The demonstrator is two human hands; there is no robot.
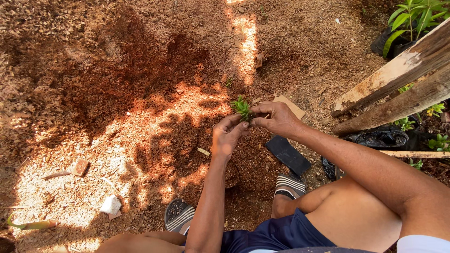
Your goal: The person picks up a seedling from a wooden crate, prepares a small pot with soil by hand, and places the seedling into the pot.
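Note:
A small green seedling (241,107) with narrow leaves is held up over a mound of reddish-brown sawdust-like soil (140,93). My left hand (227,136) pinches the seedling's base from below. My right hand (276,119) grips it from the right side, fingers closed around the stem end. Both hands meet at the plant, above the ground in front of my knees. The seedling's roots are hidden by my fingers.
My feet in striped sandals (178,216) (289,184) rest on the soil. A flat black piece (288,154) lies near the right foot. Weathered wooden beams (398,84) slant at right, with black plastic bags and potted green plants (412,21) behind. Small debris (111,205) lies at left.

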